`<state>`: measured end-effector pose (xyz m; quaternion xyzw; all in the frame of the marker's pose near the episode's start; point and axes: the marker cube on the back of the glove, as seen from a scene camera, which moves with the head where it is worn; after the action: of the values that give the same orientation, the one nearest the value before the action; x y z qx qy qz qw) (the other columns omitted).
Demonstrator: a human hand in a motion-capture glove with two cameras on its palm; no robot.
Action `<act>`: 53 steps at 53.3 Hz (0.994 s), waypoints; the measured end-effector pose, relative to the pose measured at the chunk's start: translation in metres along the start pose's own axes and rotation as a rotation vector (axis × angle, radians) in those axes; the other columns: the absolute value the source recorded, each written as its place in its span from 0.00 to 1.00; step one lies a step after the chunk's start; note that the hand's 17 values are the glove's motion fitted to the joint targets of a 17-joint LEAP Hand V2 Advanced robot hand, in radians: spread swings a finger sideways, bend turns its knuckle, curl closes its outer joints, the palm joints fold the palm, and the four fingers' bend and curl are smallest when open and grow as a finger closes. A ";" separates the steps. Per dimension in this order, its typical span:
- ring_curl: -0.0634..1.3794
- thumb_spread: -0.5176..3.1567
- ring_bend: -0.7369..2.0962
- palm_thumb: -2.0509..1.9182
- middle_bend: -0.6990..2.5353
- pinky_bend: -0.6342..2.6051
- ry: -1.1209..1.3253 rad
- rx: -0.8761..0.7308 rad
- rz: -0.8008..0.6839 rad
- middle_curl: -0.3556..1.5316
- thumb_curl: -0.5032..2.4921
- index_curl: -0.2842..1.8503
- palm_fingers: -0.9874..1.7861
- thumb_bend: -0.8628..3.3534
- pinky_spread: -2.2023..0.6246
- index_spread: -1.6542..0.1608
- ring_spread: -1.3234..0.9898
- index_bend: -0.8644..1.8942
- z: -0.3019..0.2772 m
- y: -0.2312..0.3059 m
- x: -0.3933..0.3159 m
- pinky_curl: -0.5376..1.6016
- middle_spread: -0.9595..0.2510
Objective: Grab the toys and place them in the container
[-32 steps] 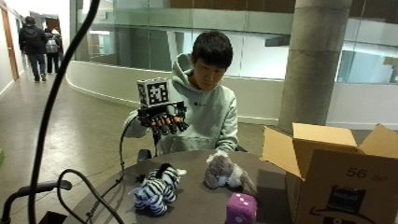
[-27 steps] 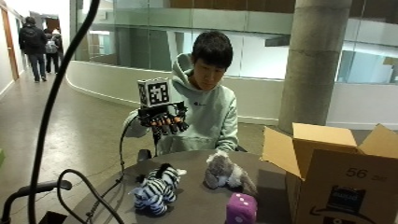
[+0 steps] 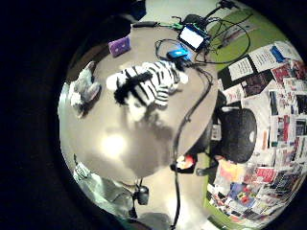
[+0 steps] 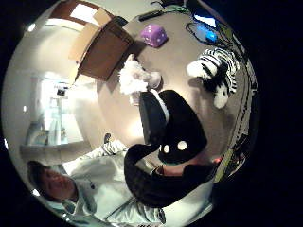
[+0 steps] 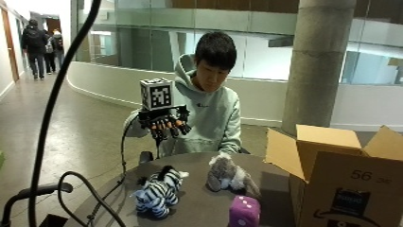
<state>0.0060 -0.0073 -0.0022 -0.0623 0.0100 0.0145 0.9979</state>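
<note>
Nothing much moved vs the earlier frames: hand [image 5: 165,124] still raised at chest height in front of the person, toys in the same spots on the worktop [image 5: 201,203].

Hand state: fingers hang loosely curled, pointing down, holding nothing.

Toys, all on the worktop, none in the box yet:
- zebra plush [image 5: 157,191] – nearest edge on the hand's side, lying w/ its long axis running roughly from the person toward the outside cam.
- grey plush [image 5: 228,176] – just beside the zebra, on the box side, apart from it.
- purple die [image 5: 244,212] – near the outside cam, close to the box wall.

Container = cardboard box [image 5: 343,184], flaps open, on the far side of the toys from the hand.

Key relation: zebra sits below and fwd of the hand; little-finger palm cam has it [image 3: 148,85] near centre, so the palm prob already faces it. Judgement: zebra is the closest pick, reach goes down and fwd, then across past the grey plush to the box.
</note>
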 end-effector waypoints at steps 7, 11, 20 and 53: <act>0.15 0.52 0.34 0.50 0.27 0.43 -0.007 -0.090 0.028 0.32 0.21 0.25 0.32 0.20 0.75 0.75 0.53 0.36 0.003 -0.024 0.016 0.35 0.72; 0.15 0.50 0.32 0.50 0.26 0.45 0.006 -0.118 0.073 0.32 0.21 0.25 0.29 0.19 0.75 0.75 0.54 0.36 0.024 -0.050 0.037 0.36 0.71; 0.14 0.45 0.30 0.49 0.24 0.49 -0.130 -0.321 0.243 0.30 0.21 0.25 0.24 0.19 0.77 0.74 0.56 0.36 0.095 -0.079 0.062 0.37 0.72; 0.23 0.47 0.53 0.68 0.29 0.56 -0.097 -0.114 0.097 0.30 0.33 0.33 0.58 0.28 0.65 0.79 0.51 0.42 0.126 -0.101 0.043 0.40 0.73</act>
<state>0.0541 -0.0905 0.1339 -0.1174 -0.0362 0.0665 0.9902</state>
